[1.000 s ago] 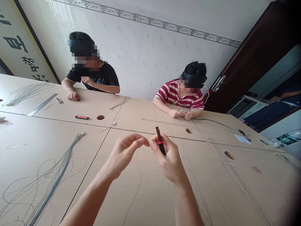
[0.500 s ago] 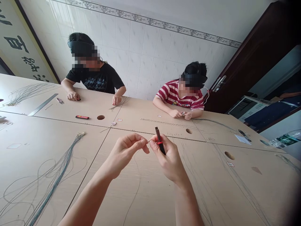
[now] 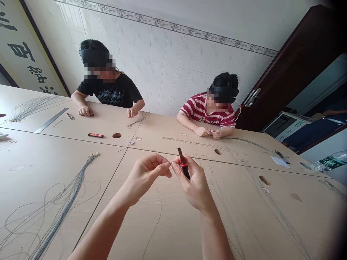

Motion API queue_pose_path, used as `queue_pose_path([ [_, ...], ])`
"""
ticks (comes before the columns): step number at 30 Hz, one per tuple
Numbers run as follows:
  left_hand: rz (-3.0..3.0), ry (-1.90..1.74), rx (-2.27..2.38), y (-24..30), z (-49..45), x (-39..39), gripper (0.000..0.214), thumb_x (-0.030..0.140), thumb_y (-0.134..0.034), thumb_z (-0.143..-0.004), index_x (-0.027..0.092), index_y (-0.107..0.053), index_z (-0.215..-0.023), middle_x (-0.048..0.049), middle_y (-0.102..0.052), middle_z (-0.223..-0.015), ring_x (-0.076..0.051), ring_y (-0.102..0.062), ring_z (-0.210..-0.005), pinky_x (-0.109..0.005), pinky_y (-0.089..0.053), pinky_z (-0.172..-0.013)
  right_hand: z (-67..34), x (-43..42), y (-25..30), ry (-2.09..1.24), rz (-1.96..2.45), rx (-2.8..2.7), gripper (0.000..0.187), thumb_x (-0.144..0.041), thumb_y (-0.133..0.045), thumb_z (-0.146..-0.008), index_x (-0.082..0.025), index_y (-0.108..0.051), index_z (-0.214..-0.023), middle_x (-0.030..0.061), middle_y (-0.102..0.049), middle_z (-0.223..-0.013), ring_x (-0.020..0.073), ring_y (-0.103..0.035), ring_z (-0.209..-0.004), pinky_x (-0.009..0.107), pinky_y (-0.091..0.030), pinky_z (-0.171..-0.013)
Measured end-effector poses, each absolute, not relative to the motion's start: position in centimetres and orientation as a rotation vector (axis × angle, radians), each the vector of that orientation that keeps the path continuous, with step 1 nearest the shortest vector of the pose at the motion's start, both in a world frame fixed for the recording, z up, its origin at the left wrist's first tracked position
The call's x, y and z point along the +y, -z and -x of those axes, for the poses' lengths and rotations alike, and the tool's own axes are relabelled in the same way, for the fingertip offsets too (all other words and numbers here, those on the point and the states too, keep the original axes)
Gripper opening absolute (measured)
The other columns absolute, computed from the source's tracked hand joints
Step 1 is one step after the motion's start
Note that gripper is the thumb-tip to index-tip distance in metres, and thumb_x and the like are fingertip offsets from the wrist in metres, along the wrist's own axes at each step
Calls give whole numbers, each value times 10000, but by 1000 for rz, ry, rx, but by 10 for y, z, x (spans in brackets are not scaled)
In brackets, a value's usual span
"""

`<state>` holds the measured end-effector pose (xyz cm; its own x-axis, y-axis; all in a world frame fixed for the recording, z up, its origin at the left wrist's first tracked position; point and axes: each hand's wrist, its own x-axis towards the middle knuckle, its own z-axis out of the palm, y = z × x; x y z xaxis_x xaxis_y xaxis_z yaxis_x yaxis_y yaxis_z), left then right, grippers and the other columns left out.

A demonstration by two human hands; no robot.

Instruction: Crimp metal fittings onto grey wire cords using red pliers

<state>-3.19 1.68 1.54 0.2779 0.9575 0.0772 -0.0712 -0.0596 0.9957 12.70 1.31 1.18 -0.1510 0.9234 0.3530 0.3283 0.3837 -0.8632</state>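
Over the middle of the table, my left hand (image 3: 150, 171) pinches a thin grey-green cord (image 3: 161, 207) between thumb and index finger. The cord hangs from there and runs along the tabletop toward me. Fingertip to fingertip with it, my right hand (image 3: 193, 178) pinches near the cord's end. Against its palm it also holds a slim black-and-red tool (image 3: 183, 166), whose flat dark end points up and away; its exact kind is unclear. What lies between the fingertips is too small to make out.
A bundle of cords (image 3: 77, 180) with gold-coloured ends lies on the left. Farther back are a metal ruler (image 3: 51, 120), a red-and-black stick-like object (image 3: 95, 135) and round table holes (image 3: 116, 135). Two people sit opposite. A plastic bottle (image 3: 332, 161) lies at the right.
The black-and-red tool has tilted slightly leftward in my right hand. My fingertips have drawn a little closer together. The view has shifted slightly.
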Motion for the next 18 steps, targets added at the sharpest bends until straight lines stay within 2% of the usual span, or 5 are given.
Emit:
queue_pose_path([
  [6, -1324, -1079, 943, -15, 33, 16, 245, 420, -583, -870, 182, -602, -811, -22, -658, -774, -163, -596, -799, -335, -447, -817, -125, 12, -12, -758, 1113, -1706, 173, -332, -503, -916, -203, -508, -802, -19, -573, -738, 108, -502, -663, 225, -371, -604],
  [13, -1348, -1067, 1036, -19, 36, 14, 236, 403, -569, -877, 191, -583, -773, 1, -647, -715, -141, -549, -740, -302, -396, -748, -127, 11, -16, -815, 1125, -1698, 163, -356, -504, -918, -208, -562, -887, -12, -569, -750, 111, -498, -658, 229, -355, -581],
  [18, -1374, -1025, 1067, -20, 37, 14, 236, 389, -565, -878, 188, -575, -755, 8, -631, -685, -127, -513, -691, -278, -382, -686, -128, 11, -17, -823, 1111, -1741, 175, -350, -506, -920, -203, -528, -826, -25, -545, -734, 101, -467, -655, 226, -341, -591],
])
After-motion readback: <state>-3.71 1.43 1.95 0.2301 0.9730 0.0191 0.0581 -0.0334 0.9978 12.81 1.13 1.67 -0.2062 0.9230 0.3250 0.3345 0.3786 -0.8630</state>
